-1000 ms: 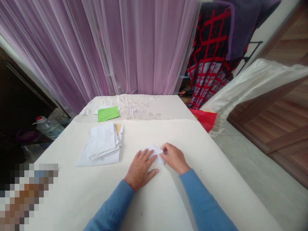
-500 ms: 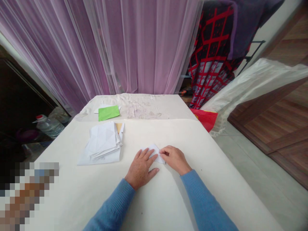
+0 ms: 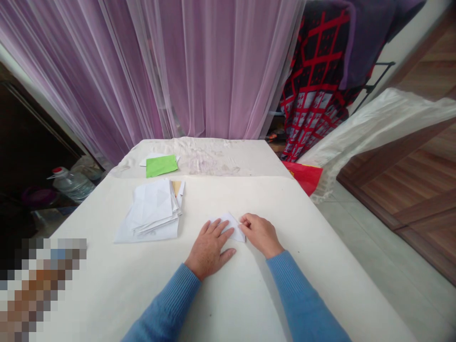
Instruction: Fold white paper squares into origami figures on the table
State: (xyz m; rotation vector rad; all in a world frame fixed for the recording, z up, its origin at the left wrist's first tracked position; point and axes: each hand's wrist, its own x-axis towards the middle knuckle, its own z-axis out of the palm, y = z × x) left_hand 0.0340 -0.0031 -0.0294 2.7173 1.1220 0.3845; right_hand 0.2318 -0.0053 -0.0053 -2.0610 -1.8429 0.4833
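Observation:
A small folded sheet of white paper (image 3: pixel 235 230) lies on the table, its pointed right part showing. My left hand (image 3: pixel 209 247) rests flat over the paper's left part, fingers spread and thumb apart, hiding what is beneath. At the paper's right edge, my right hand (image 3: pixel 259 232) has its thumb and curled fingers pinched together. Its fingertips meet the edge there, and the exact grip is partly hidden.
A stack of white paper sheets (image 3: pixel 153 204) lies to the left on the white-covered table (image 3: pixel 302 285). Behind it is a green piece of paper (image 3: pixel 161 165). A red bag (image 3: pixel 306 178) hangs by the right edge, near a plastic sheet (image 3: pixel 374 118).
My right hand has shifted slightly right and up along the paper's edge, its fingers still pinched. My left hand stays flat on the paper.

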